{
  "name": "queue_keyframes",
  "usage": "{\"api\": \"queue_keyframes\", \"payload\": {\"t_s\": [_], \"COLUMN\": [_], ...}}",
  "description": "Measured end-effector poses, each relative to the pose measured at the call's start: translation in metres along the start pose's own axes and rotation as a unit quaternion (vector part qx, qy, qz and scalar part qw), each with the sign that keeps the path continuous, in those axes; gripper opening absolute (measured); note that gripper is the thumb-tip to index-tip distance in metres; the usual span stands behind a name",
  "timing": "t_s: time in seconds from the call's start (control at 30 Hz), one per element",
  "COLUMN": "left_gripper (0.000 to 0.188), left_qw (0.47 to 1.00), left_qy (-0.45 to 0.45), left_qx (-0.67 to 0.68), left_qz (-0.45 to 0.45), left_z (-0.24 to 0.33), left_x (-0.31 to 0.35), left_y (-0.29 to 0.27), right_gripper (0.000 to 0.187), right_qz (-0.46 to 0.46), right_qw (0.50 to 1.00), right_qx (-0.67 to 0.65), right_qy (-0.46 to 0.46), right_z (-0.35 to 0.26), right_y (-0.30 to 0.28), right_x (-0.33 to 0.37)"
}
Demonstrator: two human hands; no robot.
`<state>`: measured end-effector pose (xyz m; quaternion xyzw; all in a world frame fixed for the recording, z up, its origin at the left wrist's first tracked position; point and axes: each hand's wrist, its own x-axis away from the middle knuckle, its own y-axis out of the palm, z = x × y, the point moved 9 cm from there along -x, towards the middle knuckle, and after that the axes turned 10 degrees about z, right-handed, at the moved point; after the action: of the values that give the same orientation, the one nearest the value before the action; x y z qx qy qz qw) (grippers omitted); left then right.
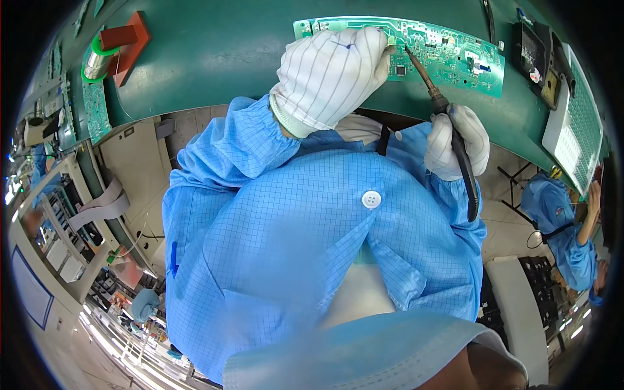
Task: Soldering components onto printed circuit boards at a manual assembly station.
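Note:
A long green circuit board (448, 62) lies across the far part of the green work mat (214, 58). My left hand (331, 78), in a white striped glove, rests over the board's left half. Its thumb and fingers are pinched together near the board's middle, and whatever they hold is hidden. In my gloved right hand (458, 140) is a soldering iron (470, 185) with a black handle, gripped like a pen. The iron slants up and left, its tip at the board just right of my left fingertips; contact cannot be made out.
A solder wire spool (97, 65) with green rims sits on a red-brown stand (133, 45) at the far left. Near it lies another circuit board (96, 114). At right are a black soldering iron holder (543, 58) and a white tray (575, 123). Another person (552, 201) is beyond.

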<state>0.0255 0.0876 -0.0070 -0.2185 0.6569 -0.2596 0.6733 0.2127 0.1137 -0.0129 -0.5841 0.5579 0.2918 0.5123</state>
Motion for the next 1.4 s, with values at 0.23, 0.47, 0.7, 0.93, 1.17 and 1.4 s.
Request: {"api": "queue_keyframes", "payload": {"t_s": [0.23, 0.47, 0.7, 0.93, 1.17, 1.4], "left_gripper": [0.023, 0.024, 0.025, 0.021, 0.027, 0.021], "left_qw": [0.999, 0.999, 0.997, 0.999, 0.918, 0.960], "left_qy": [0.028, 0.032, 0.068, 0.030, 0.028, 0.156], "left_qx": [-0.038, -0.033, -0.022, 0.043, 0.169, 0.132], "left_qz": [-0.020, -0.024, 0.009, 0.000, -0.357, -0.190], "left_z": [0.005, 0.006, 0.010, -0.018, -0.043, 0.027], "left_x": [0.005, 0.005, 0.003, -0.045, -0.049, -0.024], "left_y": [0.006, 0.008, 0.011, -0.006, 0.043, -0.027], "right_gripper": [0.031, 0.035, 0.035, 0.029, 0.017, 0.021], "right_qz": [-0.007, -0.016, -0.022, 0.025, 0.102, 0.180], "right_qw": [0.999, 0.999, 0.999, 0.987, 0.977, 0.923], "right_qx": [-0.023, -0.006, -0.012, -0.057, 0.153, 0.112], "right_qy": [0.033, 0.032, 0.030, 0.145, 0.108, 0.321], "right_z": [0.006, 0.004, 0.003, 0.023, 0.070, 0.145], "right_y": [0.002, 0.006, 0.006, -0.003, -0.041, -0.064], "right_x": [0.008, 0.009, 0.008, 0.015, -0.024, -0.003]}}
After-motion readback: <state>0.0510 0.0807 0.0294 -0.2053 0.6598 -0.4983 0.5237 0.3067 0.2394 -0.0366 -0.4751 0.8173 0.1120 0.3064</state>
